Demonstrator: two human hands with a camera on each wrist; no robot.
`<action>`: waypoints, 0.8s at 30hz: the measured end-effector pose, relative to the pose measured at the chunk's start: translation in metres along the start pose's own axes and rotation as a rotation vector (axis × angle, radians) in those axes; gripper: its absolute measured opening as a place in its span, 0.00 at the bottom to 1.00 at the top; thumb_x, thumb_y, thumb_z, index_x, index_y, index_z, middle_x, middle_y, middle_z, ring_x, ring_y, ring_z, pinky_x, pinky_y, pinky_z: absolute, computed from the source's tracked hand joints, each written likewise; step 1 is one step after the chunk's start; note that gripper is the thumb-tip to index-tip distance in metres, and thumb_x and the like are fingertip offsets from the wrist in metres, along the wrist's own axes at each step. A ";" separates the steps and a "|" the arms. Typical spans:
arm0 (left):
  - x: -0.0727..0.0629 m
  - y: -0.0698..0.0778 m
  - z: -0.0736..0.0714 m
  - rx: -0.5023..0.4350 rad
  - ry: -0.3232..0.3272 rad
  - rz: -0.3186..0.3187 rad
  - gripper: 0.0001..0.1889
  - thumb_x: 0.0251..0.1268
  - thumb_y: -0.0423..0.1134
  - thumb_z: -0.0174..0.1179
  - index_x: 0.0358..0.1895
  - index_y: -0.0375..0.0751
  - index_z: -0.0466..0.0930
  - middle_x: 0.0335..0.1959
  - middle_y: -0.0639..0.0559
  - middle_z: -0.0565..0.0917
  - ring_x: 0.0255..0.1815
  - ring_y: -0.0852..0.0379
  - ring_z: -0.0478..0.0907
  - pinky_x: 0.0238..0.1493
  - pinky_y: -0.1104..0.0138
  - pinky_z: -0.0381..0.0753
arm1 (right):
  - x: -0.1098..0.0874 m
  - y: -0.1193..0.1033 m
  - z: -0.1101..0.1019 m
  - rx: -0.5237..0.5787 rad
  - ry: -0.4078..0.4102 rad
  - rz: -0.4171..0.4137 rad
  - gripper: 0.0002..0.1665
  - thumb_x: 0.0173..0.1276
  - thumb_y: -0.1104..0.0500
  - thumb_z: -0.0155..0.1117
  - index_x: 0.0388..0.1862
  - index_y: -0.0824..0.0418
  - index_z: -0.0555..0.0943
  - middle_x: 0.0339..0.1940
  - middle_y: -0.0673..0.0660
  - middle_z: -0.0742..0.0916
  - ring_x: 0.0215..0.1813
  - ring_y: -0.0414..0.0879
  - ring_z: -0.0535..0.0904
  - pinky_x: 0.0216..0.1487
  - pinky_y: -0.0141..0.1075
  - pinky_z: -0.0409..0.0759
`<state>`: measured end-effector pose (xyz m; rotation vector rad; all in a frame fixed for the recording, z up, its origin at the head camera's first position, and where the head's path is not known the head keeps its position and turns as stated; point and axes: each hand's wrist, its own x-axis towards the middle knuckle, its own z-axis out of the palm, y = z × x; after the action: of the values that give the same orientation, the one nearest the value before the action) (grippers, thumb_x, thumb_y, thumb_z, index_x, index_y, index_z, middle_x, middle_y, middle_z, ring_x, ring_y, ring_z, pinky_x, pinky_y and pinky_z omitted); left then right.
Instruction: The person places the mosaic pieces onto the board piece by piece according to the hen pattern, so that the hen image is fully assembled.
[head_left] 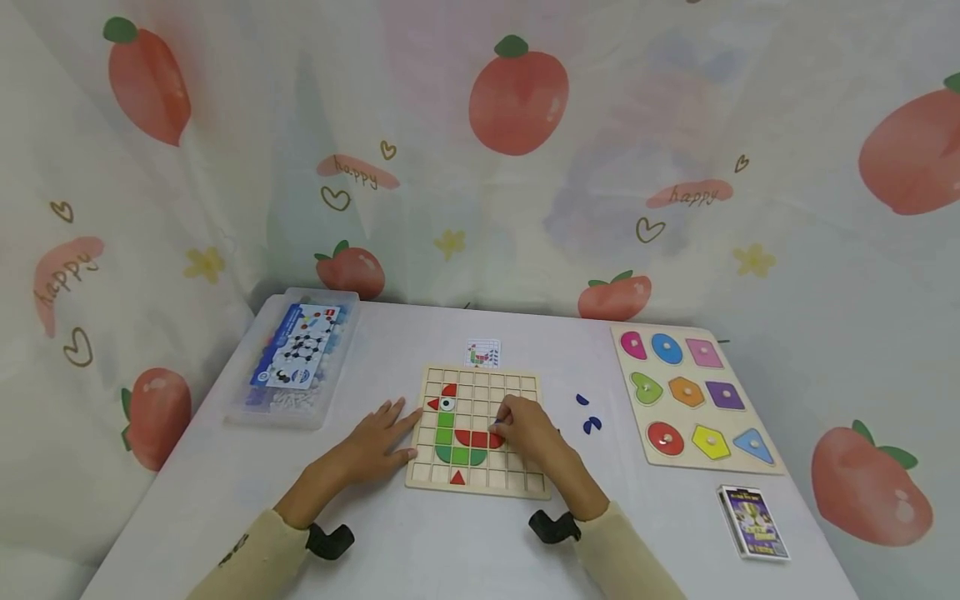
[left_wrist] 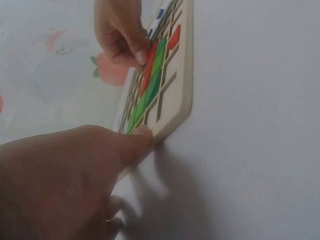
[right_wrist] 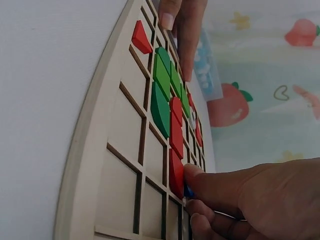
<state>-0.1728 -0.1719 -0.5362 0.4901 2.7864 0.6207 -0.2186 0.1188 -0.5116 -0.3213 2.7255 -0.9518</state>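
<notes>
A wooden grid board (head_left: 480, 489) lies on the table, with colored tiles forming a bird-like figure. Green tiles (head_left: 460, 456) make its neck and belly, red tiles (head_left: 472, 437) sit above the belly, and a red triangle (head_left: 457, 477) lies below. My right hand (head_left: 528, 429) pinches a small blue piece (right_wrist: 188, 191) between thumb and fingers, beside the rightmost red tile; its shape is mostly hidden. On the board's left edge my left hand (head_left: 378, 442) rests with spread fingers, its thumb (left_wrist: 142, 136) touching the rim. Blue rounded pieces (head_left: 582, 400) lie right of the board.
Behind the board is a small printed picture card (head_left: 483, 353). A clear plastic case (head_left: 300, 358) stands at the back left. To the right lie a knobbed shape puzzle (head_left: 697, 396) and a boxed card deck (head_left: 754, 523). Patterned fabric (head_left: 517, 208) hangs behind the table.
</notes>
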 end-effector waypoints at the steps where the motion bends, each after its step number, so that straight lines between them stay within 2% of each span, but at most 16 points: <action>1: 0.000 0.001 0.000 0.000 0.001 0.000 0.36 0.79 0.52 0.59 0.84 0.47 0.61 0.86 0.36 0.54 0.87 0.31 0.47 0.82 0.36 0.51 | 0.001 0.000 -0.001 -0.004 -0.004 0.004 0.07 0.72 0.60 0.74 0.39 0.60 0.82 0.29 0.52 0.83 0.35 0.44 0.77 0.38 0.35 0.78; 6: -0.001 0.002 -0.002 0.004 0.002 0.001 0.36 0.79 0.52 0.59 0.84 0.46 0.61 0.86 0.35 0.55 0.86 0.31 0.47 0.82 0.36 0.52 | 0.002 -0.001 -0.002 -0.047 0.000 -0.012 0.06 0.74 0.60 0.71 0.38 0.60 0.83 0.28 0.51 0.82 0.34 0.44 0.76 0.37 0.36 0.76; 13: -0.001 0.002 -0.001 0.011 0.004 0.007 0.36 0.79 0.52 0.59 0.84 0.46 0.61 0.86 0.35 0.55 0.86 0.31 0.48 0.82 0.36 0.52 | 0.000 -0.004 0.002 -0.091 0.052 -0.005 0.03 0.74 0.63 0.70 0.41 0.61 0.83 0.28 0.52 0.81 0.33 0.45 0.76 0.35 0.35 0.76; 15: -0.001 0.002 -0.001 0.010 0.006 0.009 0.36 0.79 0.52 0.59 0.84 0.46 0.61 0.86 0.35 0.55 0.86 0.31 0.48 0.82 0.35 0.52 | -0.001 -0.003 0.001 -0.082 0.069 0.006 0.04 0.74 0.62 0.70 0.42 0.60 0.83 0.31 0.53 0.83 0.34 0.45 0.78 0.36 0.36 0.78; 19: -0.001 0.001 -0.001 0.012 0.001 0.007 0.36 0.79 0.52 0.59 0.84 0.46 0.61 0.86 0.35 0.55 0.86 0.31 0.48 0.82 0.35 0.53 | -0.003 0.005 -0.007 -0.080 0.109 0.032 0.09 0.74 0.59 0.70 0.48 0.61 0.84 0.41 0.56 0.85 0.41 0.48 0.80 0.44 0.41 0.83; 24: 0.000 0.000 0.000 0.021 -0.010 0.007 0.36 0.79 0.53 0.58 0.84 0.48 0.60 0.86 0.36 0.54 0.86 0.31 0.47 0.82 0.36 0.52 | 0.001 0.034 -0.034 -0.145 0.190 0.074 0.17 0.75 0.60 0.68 0.58 0.66 0.82 0.55 0.66 0.83 0.52 0.57 0.80 0.54 0.52 0.82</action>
<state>-0.1726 -0.1721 -0.5357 0.5065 2.7855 0.5888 -0.2343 0.1642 -0.5073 -0.1600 2.9640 -0.8054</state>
